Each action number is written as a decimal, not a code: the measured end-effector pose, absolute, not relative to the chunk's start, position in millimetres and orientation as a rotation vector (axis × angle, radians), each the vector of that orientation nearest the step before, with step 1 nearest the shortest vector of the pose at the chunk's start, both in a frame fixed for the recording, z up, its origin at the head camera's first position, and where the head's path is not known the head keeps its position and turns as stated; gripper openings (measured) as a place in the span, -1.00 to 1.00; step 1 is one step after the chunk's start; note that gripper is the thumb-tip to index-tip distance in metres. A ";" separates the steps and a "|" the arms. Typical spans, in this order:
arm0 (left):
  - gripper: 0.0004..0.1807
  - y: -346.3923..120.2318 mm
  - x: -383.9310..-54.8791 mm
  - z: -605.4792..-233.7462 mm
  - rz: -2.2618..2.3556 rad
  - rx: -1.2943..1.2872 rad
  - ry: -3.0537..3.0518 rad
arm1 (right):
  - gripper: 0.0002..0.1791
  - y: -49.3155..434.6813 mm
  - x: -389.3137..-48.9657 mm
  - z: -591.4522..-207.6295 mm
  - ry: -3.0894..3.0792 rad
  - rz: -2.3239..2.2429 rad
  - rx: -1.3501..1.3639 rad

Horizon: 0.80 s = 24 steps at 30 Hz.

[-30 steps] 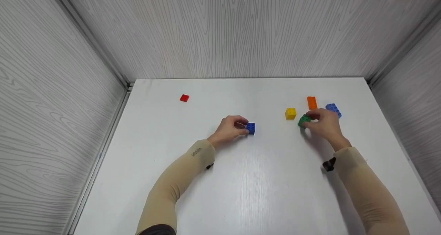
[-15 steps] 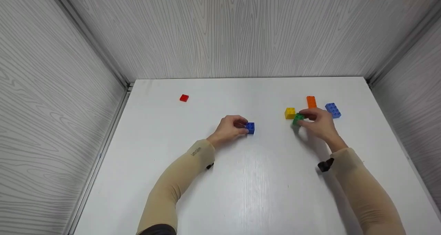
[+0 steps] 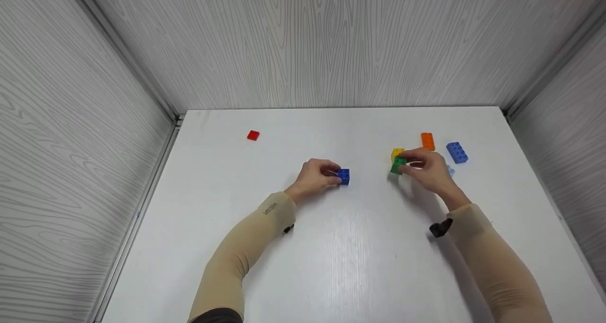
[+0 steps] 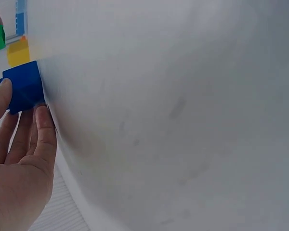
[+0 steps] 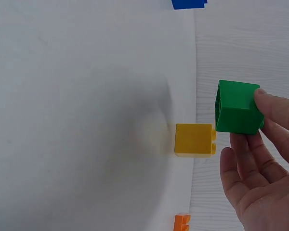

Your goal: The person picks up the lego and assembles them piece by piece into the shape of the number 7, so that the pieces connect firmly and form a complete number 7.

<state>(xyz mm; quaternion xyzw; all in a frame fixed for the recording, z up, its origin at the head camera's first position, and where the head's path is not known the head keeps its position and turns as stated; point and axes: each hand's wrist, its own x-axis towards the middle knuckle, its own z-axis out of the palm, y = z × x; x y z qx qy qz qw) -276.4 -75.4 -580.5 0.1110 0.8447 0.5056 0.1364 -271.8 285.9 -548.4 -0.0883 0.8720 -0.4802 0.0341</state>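
White table [image 3: 341, 266]; head view: green brick [image 3: 397, 166] partly hides yellow brick [image 3: 396, 151].

This is a boxed-in work booth of the lab sort. A broad white surface [image 3: 350, 256] is closed in by pale grey panels with a wood-grain pattern: a back panel [image 3: 303, 43], a left panel [image 3: 61, 124] and a right panel [image 3: 573, 119]. A grey strip [image 3: 126, 50] runs along the left corner. A small black device [image 3: 441, 228] sits at the cuff of the right sleeve [image 3: 497, 261]. The room beyond is out of view, so I can't place the building.
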 end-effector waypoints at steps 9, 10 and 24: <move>-0.58 -74.7 -275.9 -578.4 1.472 0.302 2.437 | -0.55 270.8 -272.2 -545.7 2.627 -1.610 -0.395; -0.58 -74.7 -275.6 -578.3 1.477 0.295 2.431 | -0.55 268.9 -272.5 -545.6 2.622 -1.625 -0.405; -0.58 -74.5 -276.1 -576.6 1.488 0.271 2.421 | -0.55 239.7 -276.9 -542.5 2.582 -1.589 -0.431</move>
